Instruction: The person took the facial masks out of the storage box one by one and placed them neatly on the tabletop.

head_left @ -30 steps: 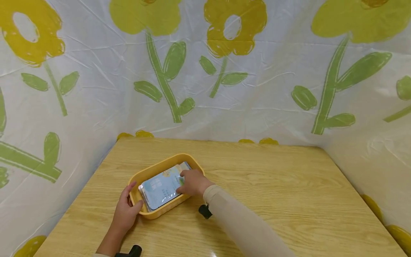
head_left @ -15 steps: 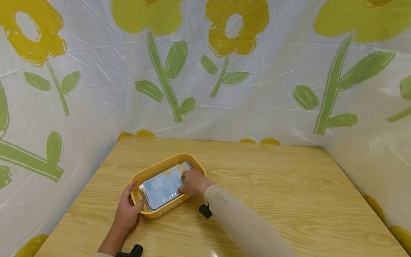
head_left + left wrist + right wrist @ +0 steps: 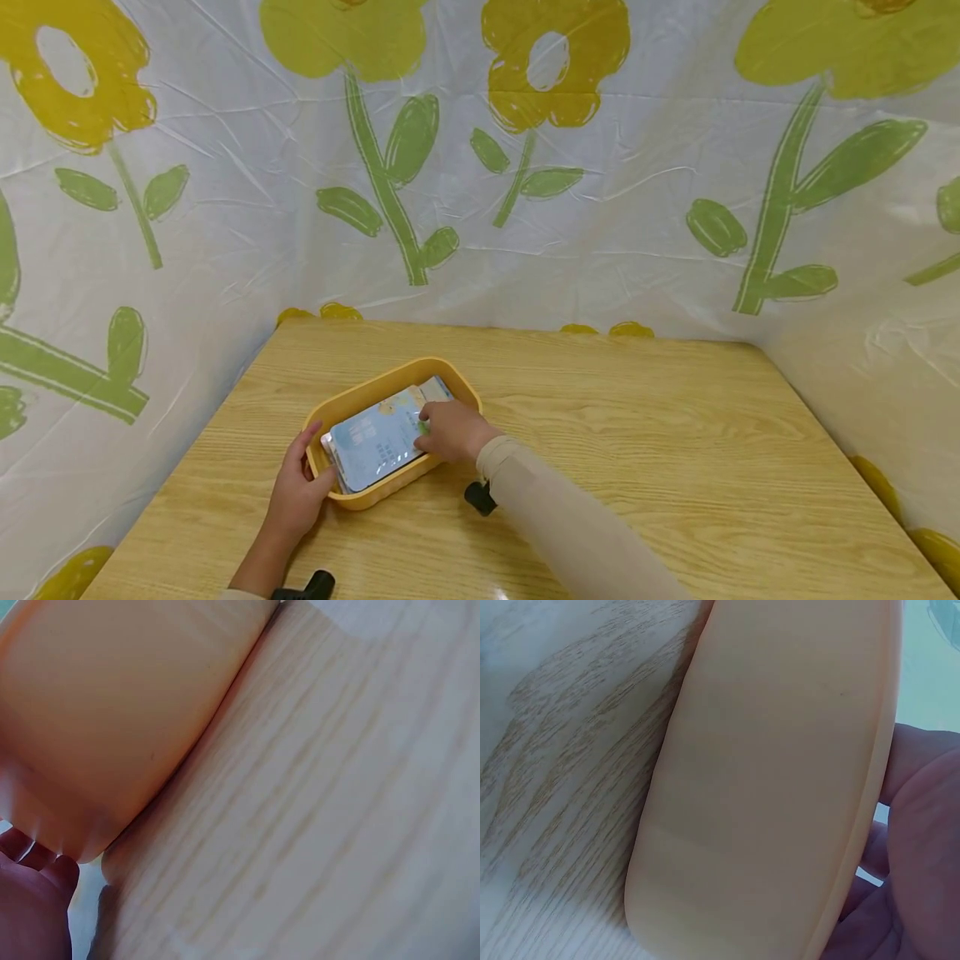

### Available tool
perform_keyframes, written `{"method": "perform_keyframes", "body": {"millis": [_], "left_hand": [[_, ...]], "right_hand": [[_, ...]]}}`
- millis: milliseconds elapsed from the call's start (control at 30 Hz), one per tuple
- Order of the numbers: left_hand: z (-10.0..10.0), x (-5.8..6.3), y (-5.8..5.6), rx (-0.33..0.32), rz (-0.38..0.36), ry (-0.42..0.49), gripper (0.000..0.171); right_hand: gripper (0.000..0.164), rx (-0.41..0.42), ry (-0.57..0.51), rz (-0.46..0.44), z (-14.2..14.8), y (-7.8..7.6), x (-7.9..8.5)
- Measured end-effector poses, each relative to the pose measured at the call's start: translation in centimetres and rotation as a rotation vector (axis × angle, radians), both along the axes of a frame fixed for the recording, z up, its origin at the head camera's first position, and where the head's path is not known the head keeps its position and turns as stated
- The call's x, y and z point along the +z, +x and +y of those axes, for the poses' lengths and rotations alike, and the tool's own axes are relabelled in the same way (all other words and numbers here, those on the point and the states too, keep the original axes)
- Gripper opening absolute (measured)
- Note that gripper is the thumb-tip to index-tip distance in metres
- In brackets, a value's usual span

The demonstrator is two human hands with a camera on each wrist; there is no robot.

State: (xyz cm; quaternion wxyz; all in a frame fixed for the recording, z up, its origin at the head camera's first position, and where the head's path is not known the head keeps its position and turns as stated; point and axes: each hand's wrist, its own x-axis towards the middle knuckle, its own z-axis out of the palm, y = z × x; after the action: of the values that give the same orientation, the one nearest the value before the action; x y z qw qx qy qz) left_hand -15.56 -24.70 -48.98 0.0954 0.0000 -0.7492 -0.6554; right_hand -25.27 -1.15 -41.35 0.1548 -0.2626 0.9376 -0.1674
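A yellow plastic basket [image 3: 397, 486] stands at an angle on the wooden table. Inside lies a light blue flat packet [image 3: 378, 437] with a glossy printed face, on top of other flat packets whose edges show at the left end. My left hand [image 3: 294, 497] grips the basket's left end, thumb over the near rim and fingers along the outside. My right hand [image 3: 453, 429] reaches over the near right rim and holds the packet's right end between thumb and fingers. In the right wrist view, the basket wall [image 3: 757, 787] hides most of the packets.
The wooden table [image 3: 637, 442] extends widely to the right of the basket. Fabric walls [image 3: 615, 250] with printed flowers enclose its back and sides. A dark wrist camera [image 3: 480, 497] hangs under the right sleeve.
The light blue packet has shifted slightly to the left in the basket and its glare has changed. My right hand has sunk a little; my left hand stays on the basket.
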Motion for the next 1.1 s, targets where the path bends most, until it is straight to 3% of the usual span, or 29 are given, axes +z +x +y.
{"method": "perform_keyframes", "body": {"millis": [400, 900, 1100], "left_hand": [[-0.17, 0.06, 0.15, 0.0, 0.016, -0.017, 0.073], [-0.05, 0.04, 0.12, 0.015, -0.002, -0.016, 0.071], [0.05, 0.03, 0.07, 0.022, -0.006, -0.023, 0.071]], "right_hand": [[0.042, 0.015, -0.071, 0.009, -0.01, 0.29, -0.44], [0.052, -0.035, -0.195, -0.057, -0.09, 0.22, 0.06], [0.053, -0.067, -0.172, -0.039, -0.35, 0.22, -0.08]]}}
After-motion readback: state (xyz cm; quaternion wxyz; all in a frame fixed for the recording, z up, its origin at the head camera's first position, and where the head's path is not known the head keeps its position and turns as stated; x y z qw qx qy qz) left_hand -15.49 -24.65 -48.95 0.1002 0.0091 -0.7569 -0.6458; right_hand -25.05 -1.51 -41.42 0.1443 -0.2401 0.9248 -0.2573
